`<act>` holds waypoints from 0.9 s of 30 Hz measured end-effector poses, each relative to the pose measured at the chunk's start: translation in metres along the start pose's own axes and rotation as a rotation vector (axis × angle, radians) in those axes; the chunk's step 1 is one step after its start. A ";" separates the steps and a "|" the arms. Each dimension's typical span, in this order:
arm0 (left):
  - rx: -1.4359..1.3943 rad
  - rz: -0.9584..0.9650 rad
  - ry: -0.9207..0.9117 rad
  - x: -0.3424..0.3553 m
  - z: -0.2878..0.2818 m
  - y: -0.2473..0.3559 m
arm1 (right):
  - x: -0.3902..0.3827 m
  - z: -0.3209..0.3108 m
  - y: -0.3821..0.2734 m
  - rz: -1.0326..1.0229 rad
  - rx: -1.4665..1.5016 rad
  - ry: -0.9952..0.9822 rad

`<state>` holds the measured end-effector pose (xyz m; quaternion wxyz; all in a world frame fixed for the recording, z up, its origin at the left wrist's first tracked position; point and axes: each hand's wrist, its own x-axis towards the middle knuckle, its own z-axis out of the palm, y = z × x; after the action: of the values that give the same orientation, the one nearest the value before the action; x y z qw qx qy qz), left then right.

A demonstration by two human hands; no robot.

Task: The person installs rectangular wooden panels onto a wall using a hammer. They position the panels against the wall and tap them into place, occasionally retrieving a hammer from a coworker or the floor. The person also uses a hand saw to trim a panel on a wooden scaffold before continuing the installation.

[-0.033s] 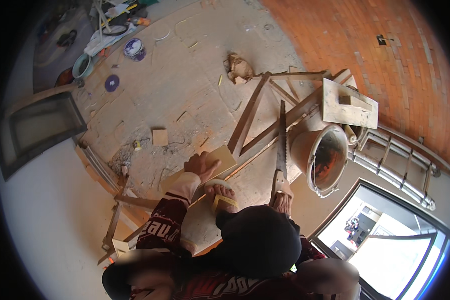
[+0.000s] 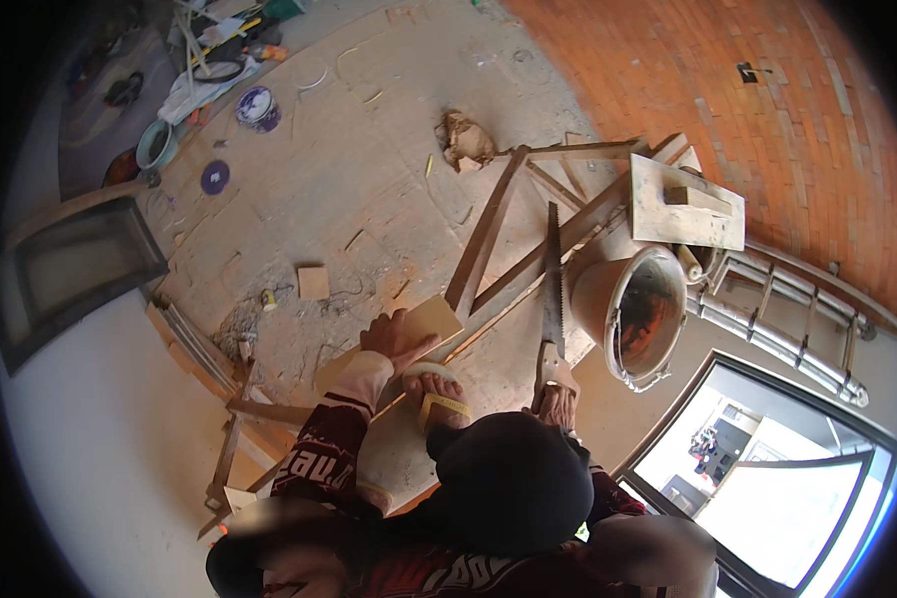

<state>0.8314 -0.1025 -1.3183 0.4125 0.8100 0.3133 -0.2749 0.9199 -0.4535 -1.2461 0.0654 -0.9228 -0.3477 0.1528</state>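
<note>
My left hand (image 2: 394,344) grips a pale board (image 2: 436,314), its fingers over the far edge. My foot (image 2: 434,389) in a yellow-strapped sandal is just below the board. My right hand (image 2: 557,407) is closed on the wooden handle of a handsaw (image 2: 556,369); the long toothed blade points away from me, right of the board. A dark timber frame (image 2: 485,232) lies beyond both. Where the board's near end rests is partly hidden by my arm and foot.
A dirty bucket (image 2: 648,311), a flat panel with a block (image 2: 658,209) and a metal ladder (image 2: 777,329) are at right. Timber offcuts (image 2: 184,339) lie left beside a framed pane (image 2: 85,269). Paint pails (image 2: 258,110) and clutter (image 2: 224,45) sit farther back.
The whole view has shifted slightly. The saw sits very slightly nearer to me relative to the bucket; my left hand stays on the board.
</note>
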 end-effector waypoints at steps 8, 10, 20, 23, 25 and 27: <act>0.008 0.031 -0.110 -0.004 0.001 0.002 | -0.015 0.037 0.028 0.115 0.020 -0.103; -0.075 0.061 -0.032 0.003 0.013 -0.011 | -0.010 0.022 0.019 0.106 0.033 -0.027; -0.249 0.136 0.345 -0.004 -0.115 -0.024 | 0.055 0.026 -0.051 0.424 1.217 -0.388; -0.289 0.073 0.372 -0.023 -0.172 -0.040 | 0.070 0.005 -0.098 0.309 1.392 -0.640; -0.189 0.078 0.415 -0.042 -0.202 -0.054 | 0.079 0.006 -0.127 0.226 1.411 -0.795; -0.071 0.056 0.421 -0.068 -0.222 -0.064 | 0.084 0.007 -0.146 0.158 1.387 -0.908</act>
<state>0.7820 0.0948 -1.1889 0.3740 0.8428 0.3793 -0.0770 0.8868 -0.2881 -1.2398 0.4616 -0.5433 -0.1014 0.6939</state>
